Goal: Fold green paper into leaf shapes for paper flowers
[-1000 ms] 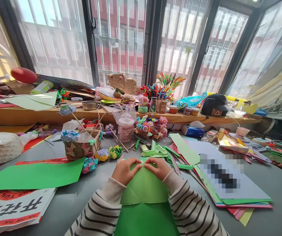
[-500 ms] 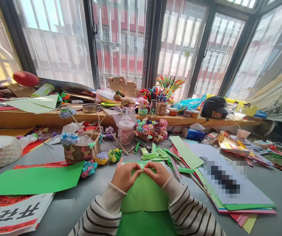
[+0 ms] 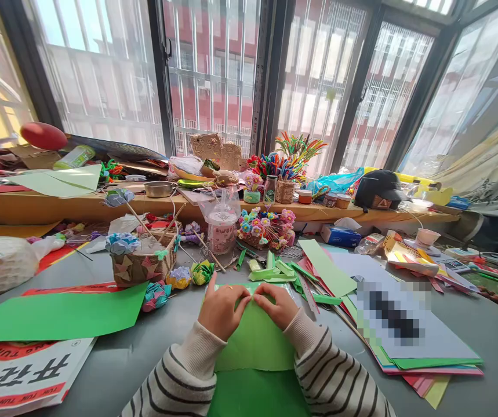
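My left hand (image 3: 225, 310) and my right hand (image 3: 276, 305) meet over a light green sheet of paper (image 3: 253, 347) in front of me. Both hands are closed, thumb and index finger pinching the paper near its far edge, the fingertips almost touching. A faint crease runs down the sheet's middle. Its near edge lies over a darker green sheet (image 3: 257, 394) at the bottom of the view. Just beyond my hands, strips of folded green paper (image 3: 275, 270) are heaped. Folded paper flowers, one of them yellow and green (image 3: 202, 272), sit beyond my left hand.
To the left, a green paper sheet (image 3: 57, 315) covers part of a printed bag (image 3: 22, 376). On the right lies a stack of coloured paper (image 3: 440, 341). A flower basket (image 3: 138, 266), a plastic cup (image 3: 221, 231) and a tissue box (image 3: 340, 236) stand farther back, before a cluttered ledge (image 3: 79, 209).
My hands keep the same pinch on the light green paper and have barely moved. The whole view has shifted very slightly.
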`<action>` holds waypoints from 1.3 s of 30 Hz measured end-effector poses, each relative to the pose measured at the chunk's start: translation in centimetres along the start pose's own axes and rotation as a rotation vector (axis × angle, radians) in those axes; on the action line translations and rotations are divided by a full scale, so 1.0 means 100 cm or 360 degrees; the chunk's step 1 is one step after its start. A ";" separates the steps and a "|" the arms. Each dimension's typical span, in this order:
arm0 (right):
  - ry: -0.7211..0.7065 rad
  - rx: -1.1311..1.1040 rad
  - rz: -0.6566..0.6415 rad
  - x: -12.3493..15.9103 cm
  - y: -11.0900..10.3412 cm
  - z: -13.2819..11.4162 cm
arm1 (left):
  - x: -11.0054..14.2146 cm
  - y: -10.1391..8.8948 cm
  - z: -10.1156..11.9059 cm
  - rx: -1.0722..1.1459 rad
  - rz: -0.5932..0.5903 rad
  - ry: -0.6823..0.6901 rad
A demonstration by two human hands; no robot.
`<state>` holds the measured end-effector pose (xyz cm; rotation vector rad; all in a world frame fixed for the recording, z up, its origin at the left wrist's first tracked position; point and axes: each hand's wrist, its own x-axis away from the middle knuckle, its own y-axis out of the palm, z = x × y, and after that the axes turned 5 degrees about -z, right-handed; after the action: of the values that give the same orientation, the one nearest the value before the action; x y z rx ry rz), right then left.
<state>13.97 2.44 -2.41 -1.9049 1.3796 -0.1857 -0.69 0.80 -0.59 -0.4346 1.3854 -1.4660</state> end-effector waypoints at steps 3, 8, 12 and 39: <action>0.0013 -0.0091 -0.0008 0.000 -0.001 0.000 | 0.001 0.000 0.000 -0.0022 0.0040 0.0034; 0.0005 -0.0189 -0.0014 -0.001 -0.001 0.001 | 0.001 -0.001 0.000 -0.0041 0.0099 0.0086; -0.0017 -0.0218 -0.0013 0.000 -0.002 0.003 | 0.001 -0.002 0.000 -0.0037 0.0109 0.0110; -0.0025 -0.0084 -0.0033 0.003 -0.002 0.001 | 0.000 -0.001 -0.002 0.0086 0.0088 0.0076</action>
<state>14.36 2.25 -2.45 -1.9607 1.3667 -0.1455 -0.96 0.87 -0.55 -0.3265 1.3813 -1.4735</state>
